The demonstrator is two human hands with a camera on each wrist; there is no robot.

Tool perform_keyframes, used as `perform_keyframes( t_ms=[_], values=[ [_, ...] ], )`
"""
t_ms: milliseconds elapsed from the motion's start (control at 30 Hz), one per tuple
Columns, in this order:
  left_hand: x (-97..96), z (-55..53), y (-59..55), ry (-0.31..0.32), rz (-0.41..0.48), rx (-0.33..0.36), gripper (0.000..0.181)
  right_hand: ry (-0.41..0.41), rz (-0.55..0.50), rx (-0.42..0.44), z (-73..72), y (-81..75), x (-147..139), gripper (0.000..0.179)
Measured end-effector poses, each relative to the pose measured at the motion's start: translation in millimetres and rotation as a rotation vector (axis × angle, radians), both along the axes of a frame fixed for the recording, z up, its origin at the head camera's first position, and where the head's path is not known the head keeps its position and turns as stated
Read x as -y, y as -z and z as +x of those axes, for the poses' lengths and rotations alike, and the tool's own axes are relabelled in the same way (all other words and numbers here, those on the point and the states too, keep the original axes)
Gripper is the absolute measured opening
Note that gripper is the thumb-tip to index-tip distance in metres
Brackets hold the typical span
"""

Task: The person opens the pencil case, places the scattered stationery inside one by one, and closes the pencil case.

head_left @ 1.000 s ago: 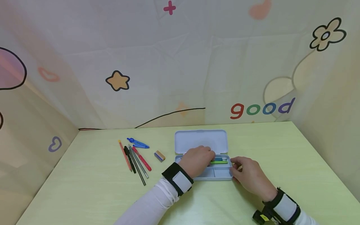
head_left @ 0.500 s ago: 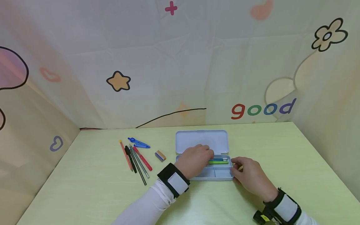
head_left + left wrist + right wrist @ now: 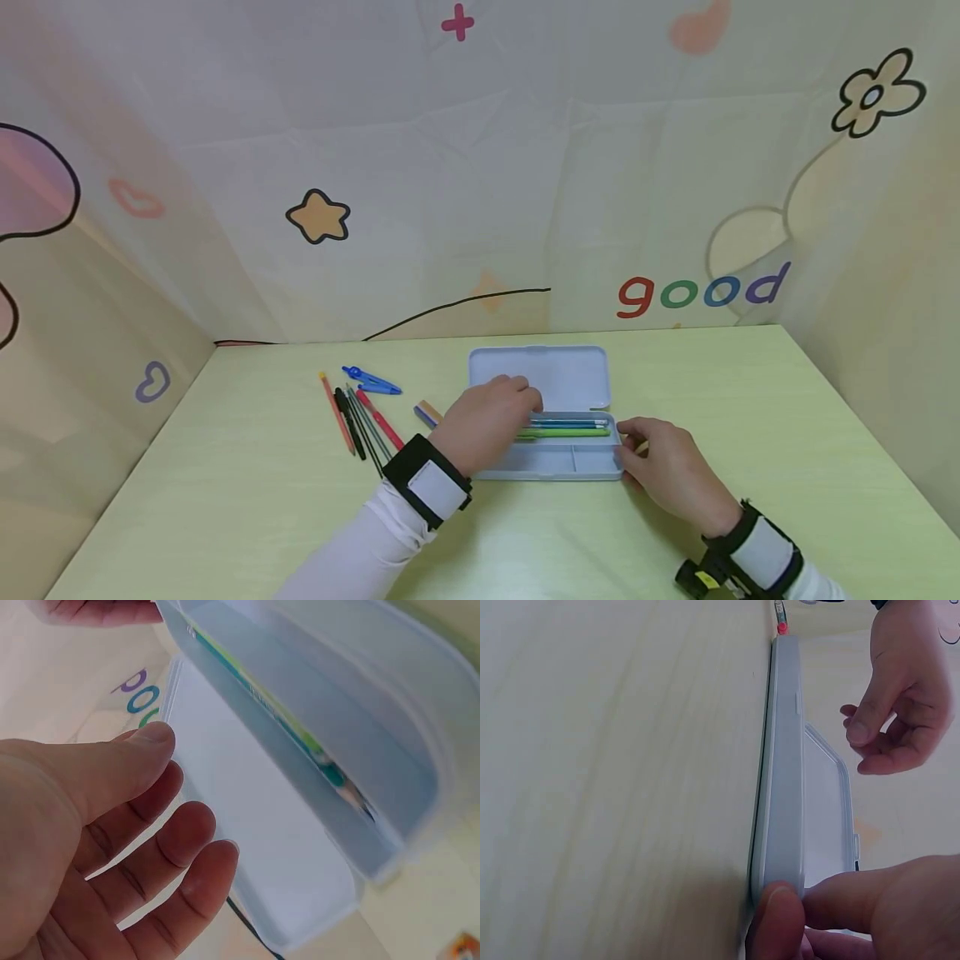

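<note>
Head view: the left hand (image 3: 487,425) has shifted left along the open pencil case (image 3: 536,460), which lies near the far edge of the table (image 3: 225,500). More of the green and blue pencils (image 3: 570,432) now shows in its rear compartment; their placing looks done. Loose writing tools (image 3: 381,421) lie toward the table's left edge. Left wrist view: left fingers loosely curved, holding nothing. Right wrist view: the right hand (image 3: 900,907) pinches the case's right end, probably steadying it.

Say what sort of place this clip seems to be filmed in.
Probably a desk corner screened off for recording, though the wider room is out of view. A pale table stands against a creased sheet printed with cartoon shapes, and an open pencil case lies on it.
</note>
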State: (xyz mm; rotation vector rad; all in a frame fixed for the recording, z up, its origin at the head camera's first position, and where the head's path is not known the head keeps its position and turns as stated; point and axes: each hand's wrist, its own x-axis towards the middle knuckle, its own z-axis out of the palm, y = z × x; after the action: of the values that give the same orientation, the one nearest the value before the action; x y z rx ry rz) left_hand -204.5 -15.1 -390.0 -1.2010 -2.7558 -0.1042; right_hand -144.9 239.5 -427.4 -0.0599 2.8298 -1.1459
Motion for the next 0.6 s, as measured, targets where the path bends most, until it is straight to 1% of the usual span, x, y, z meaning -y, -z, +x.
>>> perform_keyframes(
  t_ms=[167,267,367,500,600],
  values=[
    [14.7,-3.0,-1.7,-0.034,0.016,-0.002,0.022,0.005,0.004,0.006,-1.0,0.4,-1,0.037],
    [23.2,-4.8,-3.5,-0.064,0.054,0.009,0.021,0.009,0.000,0.010,-0.9,0.7,-1,0.037],
    [32.7,-7.0,-4.1,-0.097,0.111,0.020,0.018,0.011,-0.003,0.013,-0.5,0.9,-1,0.037],
    [48.9,-11.9,-1.6,-0.153,0.182,-0.001,0.016,0.009,0.000,0.012,-0.4,1.1,-1,0.037],
    [62.3,-16.6,0.9,-0.217,0.216,-0.018,0.017,0.009,-0.001,0.010,-0.3,1.1,-1,0.037]
  ],
)
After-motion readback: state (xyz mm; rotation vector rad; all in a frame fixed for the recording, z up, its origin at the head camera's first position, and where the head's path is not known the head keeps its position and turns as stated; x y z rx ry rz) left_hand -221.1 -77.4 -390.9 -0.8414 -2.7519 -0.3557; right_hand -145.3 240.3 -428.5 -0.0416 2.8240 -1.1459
